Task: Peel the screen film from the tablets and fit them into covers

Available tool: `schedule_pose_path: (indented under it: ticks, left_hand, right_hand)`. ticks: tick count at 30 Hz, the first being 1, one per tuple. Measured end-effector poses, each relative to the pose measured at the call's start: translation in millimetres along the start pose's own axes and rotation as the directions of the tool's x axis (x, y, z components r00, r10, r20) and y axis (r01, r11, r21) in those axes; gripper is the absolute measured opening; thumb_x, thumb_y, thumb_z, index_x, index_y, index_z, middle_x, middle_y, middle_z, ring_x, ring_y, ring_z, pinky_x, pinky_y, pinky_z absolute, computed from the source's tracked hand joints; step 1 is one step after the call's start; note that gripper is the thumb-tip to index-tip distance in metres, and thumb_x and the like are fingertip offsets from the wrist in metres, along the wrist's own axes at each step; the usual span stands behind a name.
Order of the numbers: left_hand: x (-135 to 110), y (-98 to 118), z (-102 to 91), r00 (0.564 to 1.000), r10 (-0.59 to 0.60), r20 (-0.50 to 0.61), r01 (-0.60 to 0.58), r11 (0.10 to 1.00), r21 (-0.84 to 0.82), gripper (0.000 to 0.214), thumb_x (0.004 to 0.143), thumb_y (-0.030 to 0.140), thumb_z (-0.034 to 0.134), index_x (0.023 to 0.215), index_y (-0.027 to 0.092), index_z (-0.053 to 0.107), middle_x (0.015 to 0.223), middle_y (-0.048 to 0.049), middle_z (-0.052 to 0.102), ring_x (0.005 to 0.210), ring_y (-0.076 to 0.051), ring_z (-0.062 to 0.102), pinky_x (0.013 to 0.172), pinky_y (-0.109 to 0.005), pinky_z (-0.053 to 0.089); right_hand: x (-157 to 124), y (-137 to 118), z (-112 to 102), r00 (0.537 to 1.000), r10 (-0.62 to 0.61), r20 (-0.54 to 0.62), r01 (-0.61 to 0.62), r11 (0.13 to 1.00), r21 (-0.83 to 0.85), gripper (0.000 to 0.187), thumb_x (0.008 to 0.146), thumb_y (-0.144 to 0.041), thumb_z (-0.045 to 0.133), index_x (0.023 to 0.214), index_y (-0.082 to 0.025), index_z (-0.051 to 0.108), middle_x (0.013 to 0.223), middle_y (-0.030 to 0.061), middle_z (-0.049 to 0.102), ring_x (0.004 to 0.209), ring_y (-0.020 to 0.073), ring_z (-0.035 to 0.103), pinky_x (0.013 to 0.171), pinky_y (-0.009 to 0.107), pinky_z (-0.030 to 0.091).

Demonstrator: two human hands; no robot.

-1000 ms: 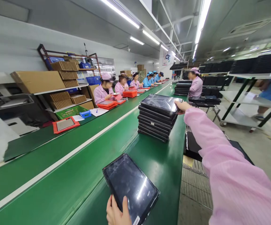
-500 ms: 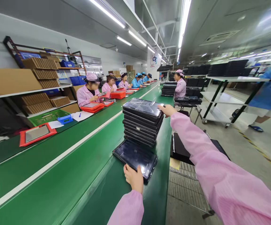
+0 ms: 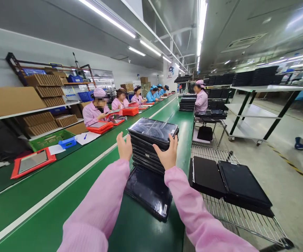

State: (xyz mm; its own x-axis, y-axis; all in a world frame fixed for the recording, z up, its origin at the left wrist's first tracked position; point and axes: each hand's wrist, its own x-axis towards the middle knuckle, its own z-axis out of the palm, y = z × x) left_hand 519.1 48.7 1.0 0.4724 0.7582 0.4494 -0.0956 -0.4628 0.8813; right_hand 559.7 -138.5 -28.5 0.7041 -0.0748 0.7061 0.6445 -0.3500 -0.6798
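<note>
A tall stack of black tablets (image 3: 153, 130) with glossy, film-covered screens stands on the green conveyor belt. My left hand (image 3: 124, 147) is upright at the stack's left side, thumb and fingers apart. At its front right corner is my right hand (image 3: 168, 153), fingers spread and the thumb toward the front edges; whether it presses on them I cannot tell. In front of the stack lies another dark tablet (image 3: 148, 190) with a small white label, askew on the belt. Neither hand is wrapped round anything.
A wire rack (image 3: 235, 217) on the right holds black trays and a tablet (image 3: 242, 180). Beyond it stands a white trolley (image 3: 256, 113). Co-workers sit across the belt beside red-framed tablets (image 3: 33, 161). Another tablet stack (image 3: 187, 102) is farther down.
My left hand has left the front tablet and risen to the stack's left side. My right hand has come back from the far right corner to the front right. The view has shifted.
</note>
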Motion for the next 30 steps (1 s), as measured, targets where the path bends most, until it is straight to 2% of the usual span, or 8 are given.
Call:
schedule_pose_path:
  ticks: [2,4,9,12,17,22,27,30]
  left_hand:
    - [36,3,22.0,1.0,0.008,-0.01,-0.008,0.998,-0.067,0.047,0.095,0.04,0.041,0.132,0.012,0.052,0.147,-0.0181,0.047,0.14,-0.025,0.04,0.118,-0.039,0.026]
    - [58,3,41.4,1.0,0.015,0.003,-0.015,0.99,-0.142,0.045,0.097,0.04,0.033,0.121,0.013,0.061,0.132,-0.0158,0.061,0.127,-0.024,0.054,0.111,-0.038,0.036]
    - [72,-5,66.7,0.995,-0.031,-0.093,0.008,0.97,-0.242,0.044,0.09,0.044,0.038,0.082,0.015,0.07,0.099,-0.0112,0.072,0.103,-0.024,0.063,0.099,-0.036,0.044]
    - [75,-9,69.5,0.978,-0.106,-0.18,0.058,0.965,-0.256,0.04,0.086,0.041,0.04,0.074,0.016,0.069,0.093,-0.0102,0.071,0.099,-0.025,0.063,0.096,-0.036,0.044]
    - [85,-14,71.5,0.958,-0.196,-0.208,0.134,0.951,-0.277,0.048,0.085,0.048,0.037,0.079,0.015,0.071,0.089,-0.0093,0.07,0.09,-0.023,0.063,0.085,-0.034,0.048]
    - [88,-21,76.2,0.954,-0.242,-0.176,0.182,0.936,-0.303,0.059,0.087,0.057,0.033,0.086,0.014,0.073,0.088,-0.0091,0.069,0.089,-0.022,0.065,0.083,-0.033,0.05]
    - [91,-26,78.2,0.929,-0.33,-0.168,0.267,0.912,-0.312,0.064,0.094,0.055,0.024,0.104,0.011,0.069,0.105,-0.0156,0.068,0.103,-0.027,0.064,0.09,-0.04,0.05]
    - [95,-28,77.4,0.945,-0.308,-0.11,0.261,0.913,-0.314,0.07,0.097,0.054,0.013,0.116,0.009,0.062,0.113,-0.0201,0.065,0.105,-0.029,0.064,0.09,-0.043,0.051]
  right_hand:
    - [2,4,5,0.999,0.011,-0.04,-0.012,1.0,-0.026,0.083,0.074,-0.052,0.075,0.143,-0.018,0.042,0.158,0.022,0.027,0.146,0.0346,0.029,0.115,0.051,0.033]
    - [4,9,6,0.999,-0.006,-0.047,0.003,0.999,-0.053,0.086,0.073,-0.055,0.076,0.143,-0.017,0.043,0.158,0.0228,0.029,0.145,0.0358,0.033,0.113,0.051,0.035]
    - [0,17,7,0.996,-0.017,-0.089,0.014,0.999,-0.04,0.083,0.074,-0.058,0.073,0.141,-0.017,0.047,0.154,0.0218,0.038,0.14,0.0338,0.042,0.111,0.05,0.04]
    - [-4,19,8,0.99,-0.012,-0.143,0.012,1.0,0.005,0.068,0.08,-0.057,0.068,0.134,-0.018,0.055,0.151,0.0201,0.045,0.136,0.0301,0.049,0.11,0.045,0.043]
    - [-8,22,8,0.984,-0.024,-0.176,0.033,0.998,0.045,0.052,0.083,-0.057,0.066,0.121,-0.022,0.066,0.148,0.0164,0.049,0.133,0.0286,0.052,0.11,0.042,0.044]
    - [-5,19,7,0.987,0.003,-0.16,0.004,0.999,0.044,0.048,0.09,-0.053,0.057,0.126,-0.022,0.062,0.151,0.0148,0.045,0.137,0.0293,0.047,0.111,0.045,0.043]
    - [-6,17,9,0.995,-0.029,-0.1,0.03,0.999,0.011,0.056,0.09,-0.053,0.055,0.134,-0.02,0.053,0.155,0.0167,0.037,0.144,0.0295,0.037,0.115,0.046,0.037]
    - [-8,31,1,0.999,-0.047,-0.016,0.049,0.987,0.156,0.068,0.083,-0.055,0.063,0.139,-0.019,0.048,0.159,0.0155,0.031,0.147,0.0289,0.031,0.12,0.044,0.028]
